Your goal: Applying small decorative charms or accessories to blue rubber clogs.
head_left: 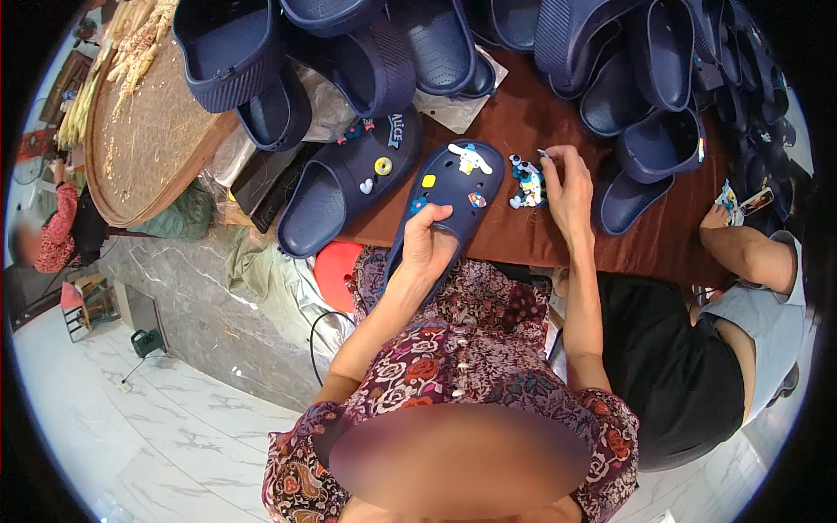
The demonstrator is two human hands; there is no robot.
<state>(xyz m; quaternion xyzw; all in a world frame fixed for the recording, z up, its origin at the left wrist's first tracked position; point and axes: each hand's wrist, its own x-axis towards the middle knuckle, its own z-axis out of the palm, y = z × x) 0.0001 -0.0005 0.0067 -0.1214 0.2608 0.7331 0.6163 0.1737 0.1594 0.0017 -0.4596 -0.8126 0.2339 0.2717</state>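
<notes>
My left hand (427, 244) grips a navy foam clog (449, 196), thumb over its upper and fingers hidden inside. Its toe bears a white long-eared character charm (471, 159), a yellow charm (428, 181), a blue flower charm (418, 204) and a small multicoloured charm (477, 200). My right hand (571, 185) is closed in a pinch on a tiny piece that I cannot make out. Beside it lies a small heap of blue, white and yellow charms (527, 185). Left of the held clog rests another navy clog (336, 196), decorated with several charms.
More navy clogs (436, 52) crowd the far side of the brown-covered table (514, 235) and its right (658, 52). A round woven tray (157, 148) leans at the left. At the right, a co-worker's hand (717, 216) holds charms. Another person (57, 227) is at far left.
</notes>
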